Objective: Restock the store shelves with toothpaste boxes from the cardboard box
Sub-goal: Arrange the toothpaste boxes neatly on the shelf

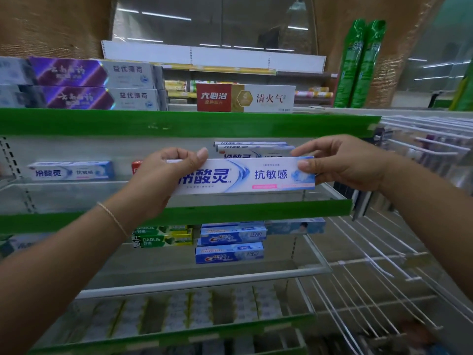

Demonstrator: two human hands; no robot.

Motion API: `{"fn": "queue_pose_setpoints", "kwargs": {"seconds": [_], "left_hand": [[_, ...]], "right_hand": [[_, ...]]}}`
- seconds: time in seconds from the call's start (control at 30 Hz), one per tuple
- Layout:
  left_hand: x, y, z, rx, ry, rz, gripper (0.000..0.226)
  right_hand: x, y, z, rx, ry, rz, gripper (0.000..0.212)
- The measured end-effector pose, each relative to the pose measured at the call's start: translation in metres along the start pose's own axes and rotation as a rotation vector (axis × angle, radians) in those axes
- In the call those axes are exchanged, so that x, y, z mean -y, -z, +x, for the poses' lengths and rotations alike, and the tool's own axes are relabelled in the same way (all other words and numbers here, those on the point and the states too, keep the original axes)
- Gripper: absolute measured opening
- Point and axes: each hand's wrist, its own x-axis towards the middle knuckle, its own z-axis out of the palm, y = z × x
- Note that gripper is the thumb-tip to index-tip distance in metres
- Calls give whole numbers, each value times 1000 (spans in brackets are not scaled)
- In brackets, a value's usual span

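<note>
Head view. A white-and-blue toothpaste box (245, 175) is held level and lengthwise in front of the middle shelf (179, 213), above its green front edge. The left hand (163, 175) grips the box's left end, fingers curled over the top edge and thumb under. The right hand (343, 162) pinches the right end, thumb on the front face and fingers behind.

Directly behind the held box stands a stack of like boxes (253, 149), reaching close to the underside of the upper shelf (179, 123); little headroom shows above it. To the left of the left hand the middle shelf lies open as far as a single matching box (71, 170) near the back panel. A red box end (136, 167) shows just beside the left hand.

On the upper shelf: purple-and-white boxes (89, 84) at left, a red-and-gold box (245, 98) at centre. Below the middle shelf: green Darlie boxes (163, 238) beside blue Crest boxes (230, 243). White wire hooks (384, 252) project at right, close to the right forearm.
</note>
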Motion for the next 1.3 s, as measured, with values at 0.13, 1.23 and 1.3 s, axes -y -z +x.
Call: {"fn": "queue_pose_setpoints", "kwargs": {"seconds": [0.13, 1.23, 1.3], "left_hand": [[22, -1, 25, 84, -17, 327, 51], [96, -79, 130, -289, -79, 953, 70], [96, -79, 127, -318, -67, 966, 64]], "right_hand": [[-21, 3, 9, -100, -45, -45, 49], [-139, 49, 106, -356, -100, -178, 34], [-137, 46, 106, -384, -98, -208, 34]]}}
